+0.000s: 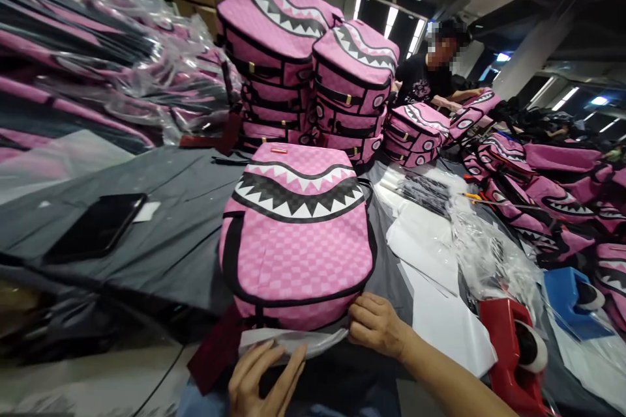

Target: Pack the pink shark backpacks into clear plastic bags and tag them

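A pink checkered backpack (pixel 298 260) with a black-and-white zigzag-tooth band lies front side up before me. Along its near end runs a folded strip of translucent plastic (pixel 317 342). My left hand (pixel 264 378) has its fingers stretched out and apart, with the fingertips against the strip; its thumb cannot be made out clearly. My right hand (pixel 376 326) is closed on the strip's right end, close by the backpack's lower right corner. A dark red flat piece (pixel 215 352) sits left of the strip, partly hidden by the backpack.
Stacked pink backpacks (pixel 274 32) rise behind, with plastic-wrapped ones (pixel 122 65) at left. A black phone (pixel 98 225) lies on the grey table cover (pixel 180 208). White sheets (pixel 445 313), a red tape dispenser (pixel 508 352) and a blue one (pixel 570 300) are right. A co-worker (pixel 425 81) stands beyond.
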{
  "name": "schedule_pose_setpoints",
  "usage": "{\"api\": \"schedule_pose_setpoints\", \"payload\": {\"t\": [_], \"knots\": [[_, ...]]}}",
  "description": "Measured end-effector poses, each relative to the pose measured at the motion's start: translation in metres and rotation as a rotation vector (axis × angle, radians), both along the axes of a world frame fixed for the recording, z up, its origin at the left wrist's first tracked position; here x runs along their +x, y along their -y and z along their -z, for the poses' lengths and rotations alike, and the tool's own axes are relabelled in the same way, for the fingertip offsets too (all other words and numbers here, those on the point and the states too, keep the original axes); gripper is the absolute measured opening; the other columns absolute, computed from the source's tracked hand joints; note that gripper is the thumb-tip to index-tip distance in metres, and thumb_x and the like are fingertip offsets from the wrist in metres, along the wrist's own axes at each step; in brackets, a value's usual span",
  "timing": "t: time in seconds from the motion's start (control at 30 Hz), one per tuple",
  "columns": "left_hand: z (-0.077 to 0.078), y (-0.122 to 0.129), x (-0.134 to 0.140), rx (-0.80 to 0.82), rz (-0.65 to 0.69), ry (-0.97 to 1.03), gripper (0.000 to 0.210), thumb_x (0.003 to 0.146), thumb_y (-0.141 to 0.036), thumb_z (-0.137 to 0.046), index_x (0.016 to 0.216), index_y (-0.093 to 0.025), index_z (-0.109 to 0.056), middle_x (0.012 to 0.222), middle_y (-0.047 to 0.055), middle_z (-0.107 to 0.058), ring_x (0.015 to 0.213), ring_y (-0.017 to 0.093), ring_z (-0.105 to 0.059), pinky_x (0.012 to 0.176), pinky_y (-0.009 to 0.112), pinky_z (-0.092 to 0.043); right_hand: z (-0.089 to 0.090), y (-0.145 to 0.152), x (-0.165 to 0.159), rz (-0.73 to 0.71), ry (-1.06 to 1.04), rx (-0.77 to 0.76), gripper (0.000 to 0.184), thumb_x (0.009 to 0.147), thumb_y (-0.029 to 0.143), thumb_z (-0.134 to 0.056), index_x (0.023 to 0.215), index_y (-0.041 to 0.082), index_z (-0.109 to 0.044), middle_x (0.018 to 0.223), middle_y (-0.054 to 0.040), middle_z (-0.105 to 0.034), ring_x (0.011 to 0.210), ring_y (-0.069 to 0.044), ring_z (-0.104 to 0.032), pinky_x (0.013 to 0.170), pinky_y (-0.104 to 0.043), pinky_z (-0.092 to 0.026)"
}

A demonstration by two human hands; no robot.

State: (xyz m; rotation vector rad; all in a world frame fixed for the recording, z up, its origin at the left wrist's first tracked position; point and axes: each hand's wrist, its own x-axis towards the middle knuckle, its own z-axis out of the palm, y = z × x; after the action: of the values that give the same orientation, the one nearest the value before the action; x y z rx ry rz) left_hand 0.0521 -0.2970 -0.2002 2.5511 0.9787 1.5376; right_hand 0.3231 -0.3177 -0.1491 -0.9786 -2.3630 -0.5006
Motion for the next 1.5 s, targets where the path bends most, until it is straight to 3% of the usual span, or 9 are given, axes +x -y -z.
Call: {"api": "schedule_pose_setpoints", "payload": {"t": [0.13,0.27,0.43,0.57,0.77,0.93,1.13,1.33,1.5], "knots": [[-0.001,-0.010,0.007,0.023,0.021,0.017,0.036,0.082,-0.003,-0.073,0.110,-0.024,-0.070,0.117,0.010,-0.059,0.121,0.033,-0.058,0.104,0.057,-0.051,0.004,0.002,0.001,0.012,-0.010,0.035,0.018,0.095,0.011,-0.058,0.080,0.021,-0.060,0.094,-0.0057,-0.071,0.096,-0.018,-0.065,0.085,-0.033,-0.058],[0.005,-0.023,0.008,0.100,0.104,0.057,0.019,0.087,-0.003,-0.067,0.098,-0.019,-0.069,0.097,0.006,-0.066,0.099,0.022,-0.065,0.095,0.043,-0.055,0.016,0.005,0.003,0.038,-0.030,0.072,0.016,0.089,0.008,-0.065,0.086,0.023,-0.063,0.101,-0.0048,-0.071,0.105,-0.019,-0.064,0.089,-0.036,-0.058],[0.005,-0.039,0.002,0.224,0.181,-0.012,0.008,0.087,-0.014,-0.072,0.092,-0.018,-0.068,0.085,0.004,-0.068,0.085,0.019,-0.068,0.090,0.037,-0.056,0.015,-0.002,0.006,-0.014,0.076,-0.043,0.025,0.099,0.016,-0.059,0.074,0.021,-0.056,0.092,-0.0039,-0.069,0.088,-0.015,-0.063,0.076,-0.027,-0.055],[-0.010,-0.046,-0.005,0.197,0.254,-0.006,0.006,0.091,-0.016,-0.068,0.096,-0.018,-0.068,0.091,0.004,-0.063,0.085,0.015,-0.068,0.081,0.027,-0.059,0.005,-0.009,0.009,-0.060,0.111,-0.063,0.032,0.104,0.020,-0.050,0.072,0.021,-0.055,0.089,-0.0020,-0.067,0.078,-0.013,-0.058,0.072,-0.025,-0.051],[-0.012,-0.039,-0.013,0.072,0.022,-0.101,0.035,0.096,-0.037,-0.065,0.121,-0.013,-0.060,0.113,0.012,-0.062,0.096,0.020,-0.067,0.084,0.031,-0.060,0.002,-0.010,0.010,-0.088,0.108,-0.094,0.029,0.103,0.019,-0.053,0.074,0.021,-0.055,0.092,-0.0013,-0.067,0.079,-0.013,-0.055,0.074,-0.027,-0.046],[-0.018,-0.037,-0.004,0.158,0.045,-0.153,0.010,0.095,-0.021,-0.063,0.096,-0.011,-0.063,0.102,0.013,-0.064,0.097,0.025,-0.065,0.084,0.036,-0.056,-0.003,-0.010,0.007,-0.094,0.058,-0.067,0.032,0.106,0.019,-0.046,0.075,0.021,-0.056,0.088,-0.0008,-0.067,0.076,-0.014,-0.052,0.073,-0.028,-0.044],[-0.035,-0.036,-0.003,0.259,-0.011,-0.259,0.029,0.101,-0.024,-0.050,0.083,-0.012,-0.068,0.091,0.013,-0.071,0.096,0.029,-0.065,0.090,0.045,-0.048,-0.001,-0.011,0.006,-0.078,0.063,-0.069,0.031,0.106,0.020,-0.046,0.076,0.021,-0.055,0.089,-0.0004,-0.067,0.077,-0.014,-0.053,0.073,-0.028,-0.043],[-0.030,-0.045,-0.012,0.297,0.166,-0.253,0.014,0.097,-0.015,-0.059,0.089,-0.008,-0.069,0.088,0.012,-0.072,0.088,0.026,-0.066,0.090,0.042,-0.050,0.003,-0.011,0.008,-0.053,0.115,-0.098,0.026,0.104,0.021,-0.049,0.079,0.021,-0.053,0.090,-0.0002,-0.067,0.076,-0.014,-0.054,0.072,-0.028,-0.042],[-0.047,-0.062,-0.017,0.309,0.321,-0.296,0.021,0.104,-0.018,-0.047,0.103,-0.013,-0.068,0.087,0.005,-0.072,0.081,0.018,-0.065,0.083,0.033,-0.048,-0.006,-0.007,0.004,0.000,0.182,-0.147,0.015,0.104,0.024,-0.052,0.091,0.021,-0.058,0.094,-0.0011,-0.067,0.079,-0.014,-0.055,0.074,-0.028,-0.041]]}}
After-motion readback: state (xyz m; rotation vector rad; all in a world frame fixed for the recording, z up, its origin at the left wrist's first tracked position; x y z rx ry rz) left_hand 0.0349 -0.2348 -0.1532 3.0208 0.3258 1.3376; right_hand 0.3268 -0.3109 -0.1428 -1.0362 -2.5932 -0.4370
